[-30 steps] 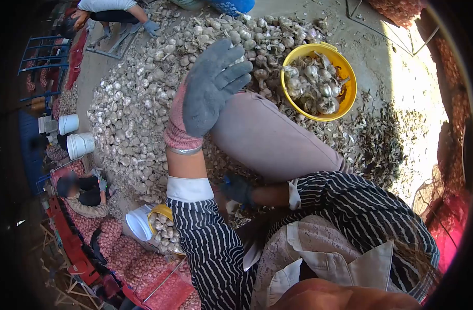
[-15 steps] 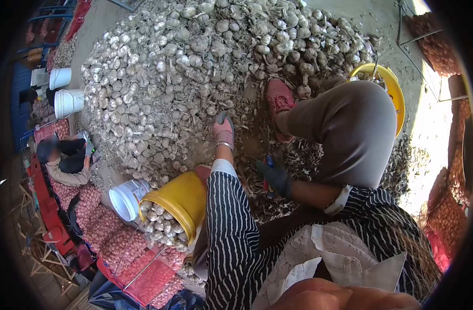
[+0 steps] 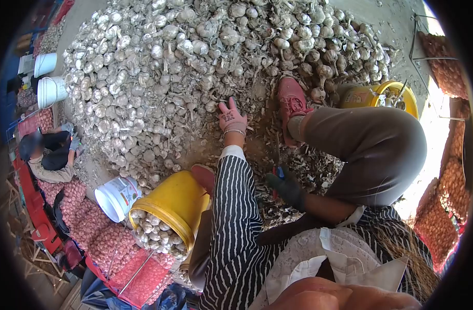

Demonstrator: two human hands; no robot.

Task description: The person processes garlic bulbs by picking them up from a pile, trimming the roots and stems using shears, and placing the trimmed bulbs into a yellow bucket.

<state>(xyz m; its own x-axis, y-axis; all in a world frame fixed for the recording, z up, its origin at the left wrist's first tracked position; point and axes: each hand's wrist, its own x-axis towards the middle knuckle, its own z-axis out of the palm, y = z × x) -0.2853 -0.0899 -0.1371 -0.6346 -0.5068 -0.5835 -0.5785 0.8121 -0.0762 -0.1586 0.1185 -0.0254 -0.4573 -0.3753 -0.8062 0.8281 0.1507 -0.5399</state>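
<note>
My left hand [image 3: 232, 120], in a pink glove, reaches to the near edge of a large heap of garlic bulbs [image 3: 159, 82]. Its fingers are spread, with bulbs just beyond the tips and none held that I can see. Low on the right, my right hand [image 3: 289, 190] wears a dark glove and is closed around a cutting tool [image 3: 281, 172] with blue and red on its handle, apparently shears. The tool's blades point away from me and are hard to make out against the dark litter of stalk trimmings [image 3: 319, 168].
A yellow bucket [image 3: 182, 194] of garlic lies tipped at left, beside a white bucket [image 3: 112, 201]. Another yellow bucket [image 3: 413, 101] stands beyond my right knee. Two white buckets [image 3: 51, 92] are farther left. Another person [image 3: 53, 155] sits near red net sacks [image 3: 99, 232].
My left hand has turned and spread its fingers at the heap's edge. My right hand stays low with the tool. The whole view has shifted slightly.
</note>
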